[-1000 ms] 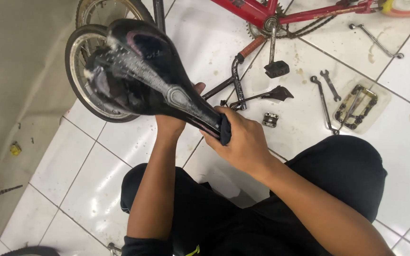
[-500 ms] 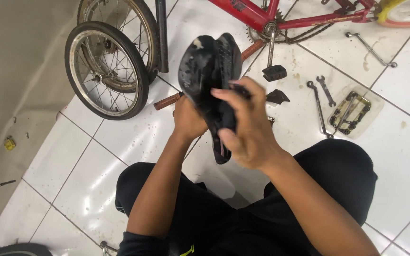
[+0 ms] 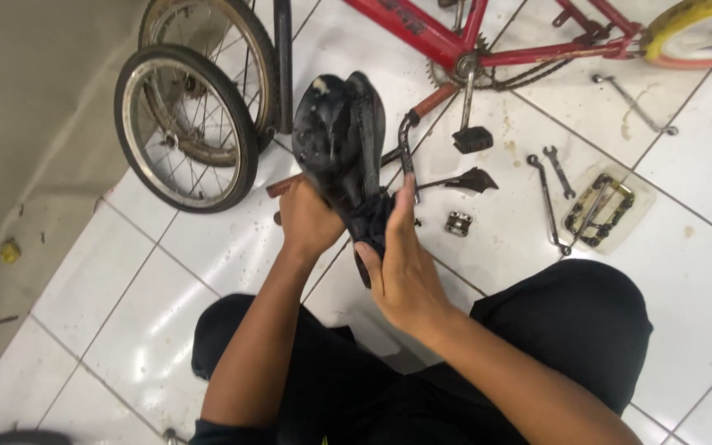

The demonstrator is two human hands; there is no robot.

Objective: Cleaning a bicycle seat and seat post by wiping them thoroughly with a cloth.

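Gripping black saddle (image 3: 341,152), both hands

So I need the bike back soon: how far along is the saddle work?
Done: the saddle is off the red bike, and a pedal and wrenches lie on the floor tiles. In hand: the left hand and the right hand hold the saddle. Left: refitting it, apparently.

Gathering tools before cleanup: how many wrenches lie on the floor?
3: a long wrench and a short wrench side by side right of the saddle, another wrench near the yellow tyre. Others may be hidden.
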